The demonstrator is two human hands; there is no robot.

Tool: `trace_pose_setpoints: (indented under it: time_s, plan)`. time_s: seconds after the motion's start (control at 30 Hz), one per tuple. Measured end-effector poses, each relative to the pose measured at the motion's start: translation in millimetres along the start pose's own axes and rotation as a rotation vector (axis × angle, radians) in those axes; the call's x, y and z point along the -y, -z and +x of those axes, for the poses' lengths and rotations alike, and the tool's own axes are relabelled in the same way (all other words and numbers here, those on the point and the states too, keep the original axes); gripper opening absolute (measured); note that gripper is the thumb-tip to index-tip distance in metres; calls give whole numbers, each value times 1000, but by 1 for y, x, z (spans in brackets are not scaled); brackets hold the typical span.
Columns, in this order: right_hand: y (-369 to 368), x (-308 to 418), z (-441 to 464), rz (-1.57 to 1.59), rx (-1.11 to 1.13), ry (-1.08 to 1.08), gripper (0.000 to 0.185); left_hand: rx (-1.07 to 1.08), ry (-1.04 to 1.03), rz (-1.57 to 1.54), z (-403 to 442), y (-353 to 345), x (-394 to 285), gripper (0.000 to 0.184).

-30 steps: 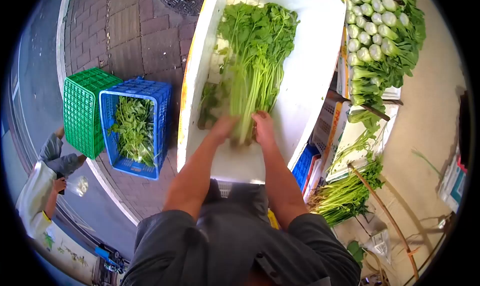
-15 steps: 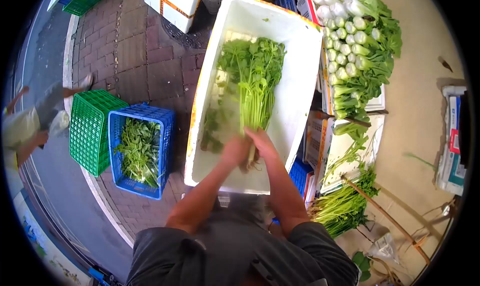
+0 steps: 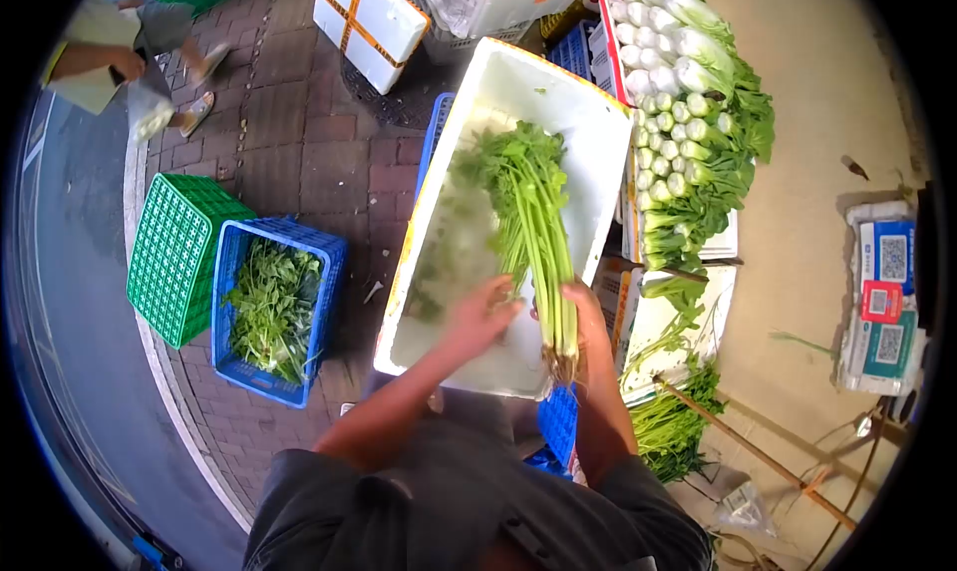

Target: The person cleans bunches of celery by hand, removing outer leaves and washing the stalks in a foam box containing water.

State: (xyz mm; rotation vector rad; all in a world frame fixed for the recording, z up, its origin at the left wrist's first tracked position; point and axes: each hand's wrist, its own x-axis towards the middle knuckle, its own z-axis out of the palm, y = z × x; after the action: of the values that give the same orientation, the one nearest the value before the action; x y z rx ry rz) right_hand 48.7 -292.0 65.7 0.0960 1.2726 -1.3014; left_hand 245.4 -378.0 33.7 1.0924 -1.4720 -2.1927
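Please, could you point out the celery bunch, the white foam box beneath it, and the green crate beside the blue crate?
Celery bunch (image 3: 550,257): head view, on the pale green stalks.
White foam box (image 3: 598,157): head view, on its bare inner side.
Green crate (image 3: 167,262): head view, on its lattice side.

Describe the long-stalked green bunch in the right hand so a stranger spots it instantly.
Find the central white foam box. At its near end, a bare right hand holds the long-stalked green bunch. Unlike the leafy greens in the blue plastic crate, it is held and ends in brown roots.
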Motion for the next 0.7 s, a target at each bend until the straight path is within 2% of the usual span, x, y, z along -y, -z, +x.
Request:
trace_pose_setpoints:
  time_s: [0.1, 0.13, 0.23, 0.27, 0.33, 0.37, 0.43, 0.47, 0.5, 0.57, 0.67, 0.7]
  plan:
    - [25, -40, -2, -35, -67, 42, 66, -14, 184, 71, 1, 28, 31, 64]
    - [29, -49, -2, -87, -95, -13, 70, -17, 283, -120, 4, 29, 31, 64]
    - [18, -70, -4, -60, -36, -24, 61, 107, 450, -195, 28, 23, 29, 63]
    - [19, -82, 1, -191, -62, 14, 58, 93, 536, -322, 42, 12, 56, 65]
    - [35, -114, 17, -451, -115, 90, 53, -8, 376, 11, 49, -8, 69, 65]
    - [39, -122, 14, -434, -112, 75, 52, -48, 308, 174, 43, -16, 74, 66]
    - [45, -126, 18, -405, -97, 57, 50, -28, 415, 65, 34, -15, 50, 66]
    - [43, -124, 15, -496, -139, 33, 49, -5, 472, 0, 31, -14, 42, 70]
    - [40, -126, 11, -577, -131, 130, 50, 19, 534, -64, 27, -14, 39, 76]
    - [31, -132, 1, -733, -111, 321, 54, 80, 513, -60, 21, -21, 35, 79]
    - [19, -128, -9, -780, -204, 296, 61, 87, 439, 23, 22, -36, 33, 81]
    - [19, -126, -14, -890, -246, 265, 65, 78, 419, 61, 19, -42, 34, 81]
